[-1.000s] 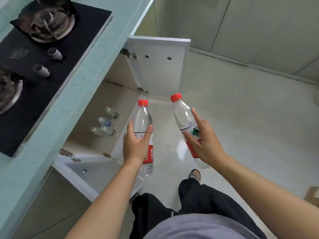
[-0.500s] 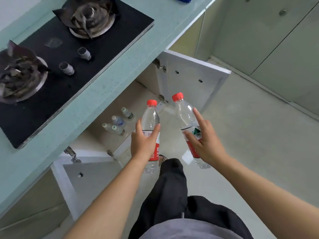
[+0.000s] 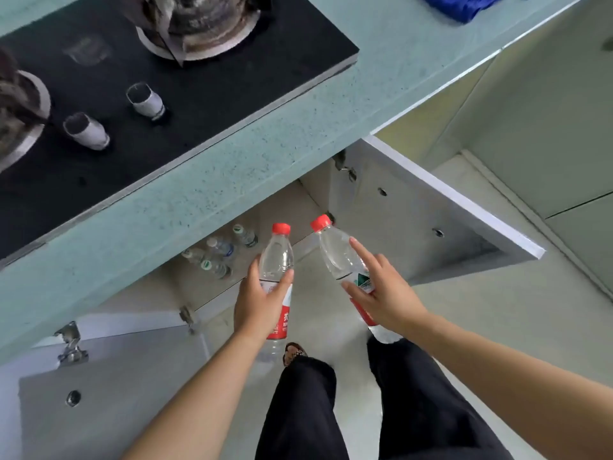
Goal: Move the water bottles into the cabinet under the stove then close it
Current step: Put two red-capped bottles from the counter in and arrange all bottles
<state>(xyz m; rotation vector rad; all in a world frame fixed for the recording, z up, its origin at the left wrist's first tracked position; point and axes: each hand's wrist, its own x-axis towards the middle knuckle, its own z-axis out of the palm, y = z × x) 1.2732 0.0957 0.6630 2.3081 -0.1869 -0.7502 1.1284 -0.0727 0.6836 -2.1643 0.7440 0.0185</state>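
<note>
The left hand curls fingers and thumb round one red-capped water bottle. The right hand grips a second bottle, forefinger laid straight along it. Both bottles are held above the floor, before the open cabinet. The hands cover the labels. The counter hides most of the cabinet, where small bottles look blurred. The stove is cut off at the frame's edge.

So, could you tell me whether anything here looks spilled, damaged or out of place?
Nothing looks spilled: the left bottle and right bottle are both capped. The one oddity is the crumpled, darkened lining round the stove burner.
</note>
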